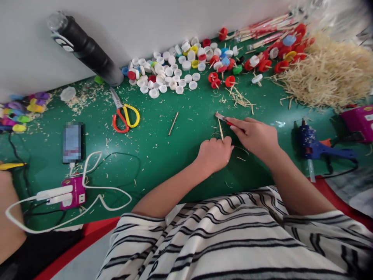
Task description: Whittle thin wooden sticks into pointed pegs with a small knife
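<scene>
My left hand is closed around a thin pale wooden stick, whose far end sticks out beyond the fingers. In my right hand is a small knife with a red handle. Its blade lies across the upper part of the stick. Fine curled shavings lie on the green table around both hands. To the left of them rests a thin brown stick or nail-like rod, too small to tell which.
Scissors, a phone and a pink power block with white cables lie left. Bottle caps and a black bottle stand behind. At right are wood shavings and a blue glue gun. Another person's arm is far left.
</scene>
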### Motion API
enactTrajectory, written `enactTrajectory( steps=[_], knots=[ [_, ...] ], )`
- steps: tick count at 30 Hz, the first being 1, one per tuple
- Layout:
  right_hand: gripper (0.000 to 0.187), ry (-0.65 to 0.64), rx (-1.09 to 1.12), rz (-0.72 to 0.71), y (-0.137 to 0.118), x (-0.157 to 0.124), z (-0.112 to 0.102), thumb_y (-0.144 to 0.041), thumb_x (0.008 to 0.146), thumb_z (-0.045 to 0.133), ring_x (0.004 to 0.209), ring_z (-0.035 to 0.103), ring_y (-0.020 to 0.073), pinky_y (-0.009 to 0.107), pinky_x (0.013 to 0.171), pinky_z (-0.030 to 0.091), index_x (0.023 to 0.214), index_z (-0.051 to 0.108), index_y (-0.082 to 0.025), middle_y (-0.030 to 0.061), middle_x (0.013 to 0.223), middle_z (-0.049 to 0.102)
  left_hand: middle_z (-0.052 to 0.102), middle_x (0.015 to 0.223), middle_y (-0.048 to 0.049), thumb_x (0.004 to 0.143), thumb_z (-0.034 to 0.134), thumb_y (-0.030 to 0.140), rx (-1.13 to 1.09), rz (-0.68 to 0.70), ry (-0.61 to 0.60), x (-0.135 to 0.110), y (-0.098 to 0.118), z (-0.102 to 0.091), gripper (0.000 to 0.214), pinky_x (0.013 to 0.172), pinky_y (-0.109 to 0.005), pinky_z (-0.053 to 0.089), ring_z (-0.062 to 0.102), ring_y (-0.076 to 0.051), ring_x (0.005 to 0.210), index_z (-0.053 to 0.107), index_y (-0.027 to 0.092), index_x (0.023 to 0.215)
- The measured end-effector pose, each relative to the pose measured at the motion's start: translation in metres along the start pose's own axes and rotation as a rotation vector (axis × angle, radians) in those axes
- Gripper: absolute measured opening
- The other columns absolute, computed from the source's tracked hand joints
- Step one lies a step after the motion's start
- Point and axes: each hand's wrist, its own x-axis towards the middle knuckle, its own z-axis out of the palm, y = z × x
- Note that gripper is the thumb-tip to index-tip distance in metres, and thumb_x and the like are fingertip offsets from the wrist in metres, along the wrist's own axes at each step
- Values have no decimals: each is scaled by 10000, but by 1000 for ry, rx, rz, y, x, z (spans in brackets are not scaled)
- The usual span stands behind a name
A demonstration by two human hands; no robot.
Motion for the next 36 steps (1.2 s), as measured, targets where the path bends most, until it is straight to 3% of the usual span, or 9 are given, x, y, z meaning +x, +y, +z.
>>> enactTrajectory(
  steps=[4, 11, 18, 22, 36],
  knots=[
    [448, -25, 41, 3, 1, -18, -3, -491, 1050, 417, 835, 649, 178, 286, 553, 291, 1426, 655, -437, 16, 969, 722, 767, 928, -117, 1074, 302, 320, 8, -13, -1, 0, -1, 2, 363, 651, -364, 482, 735, -294, 902, 481, 94, 1294],
    [457, -73, 22, 23, 1, -21, -8, -497, 1047, 405, 849, 654, 185, 293, 546, 293, 1432, 645, -449, 12, 1002, 733, 764, 953, -121, 1067, 303, 286, 38, -4, -13, -1, -2, 4, 345, 660, -361, 466, 727, -288, 926, 451, 99, 1317],
    [459, -118, -21, 48, -4, -10, -11, -523, 1035, 397, 885, 651, 216, 306, 576, 292, 1418, 646, -481, 6, 1106, 760, 758, 935, -124, 1068, 272, 285, 34, 1, -19, 1, -2, 0, 331, 658, -363, 499, 737, -298, 904, 557, 156, 1177],
    [466, -144, -29, 59, -7, -3, -12, -520, 1041, 383, 865, 642, 216, 302, 570, 272, 1426, 643, -473, 22, 1050, 760, 759, 902, -121, 1068, 264, 291, 35, -6, -12, 2, -2, 0, 352, 642, -369, 519, 748, -306, 876, 592, 171, 1112],
    [470, -18, -70, -6, -4, -5, 1, -510, 1062, 372, 815, 623, 181, 309, 551, 206, 1453, 626, -450, 45, 995, 711, 756, 894, -120, 1073, 277, 349, 21, -18, -28, 2, -3, -4, 363, 622, -339, 487, 752, -293, 858, 581, 152, 1108]
  ],
)
